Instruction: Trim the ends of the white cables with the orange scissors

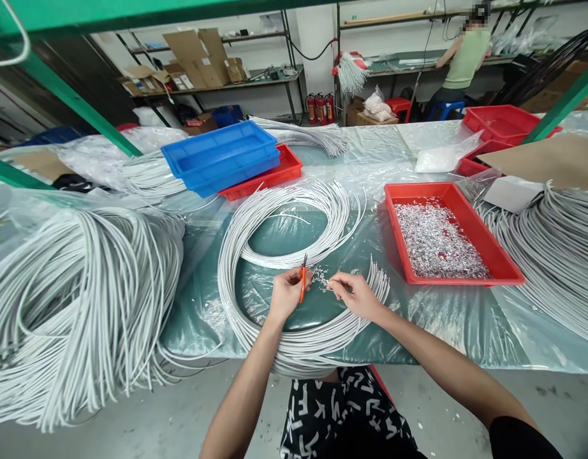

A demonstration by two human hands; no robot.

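My left hand (287, 294) is closed around a small pair of orange-handled snips (302, 284), their dark tips pointing away from me. Facing it, my right hand (355, 296) has thumb and forefinger pinched together; what lies between them is too small to make out. Between the two hands, a little heap of small shiny metal pieces (319, 275) lies on the table. Both hands are over a large loop of light grey cables (229, 280), whose cut ends (379, 280) stick up just right of my right hand.
A red tray (507, 273) of small metal pieces stands at right. Blue trays (222, 153) sit on a red tray (290, 164) at the back. Cable bundles lie left (93, 287) and right (562, 255). Green frame bars (78, 105) cross above. A person (466, 60) is in the background.
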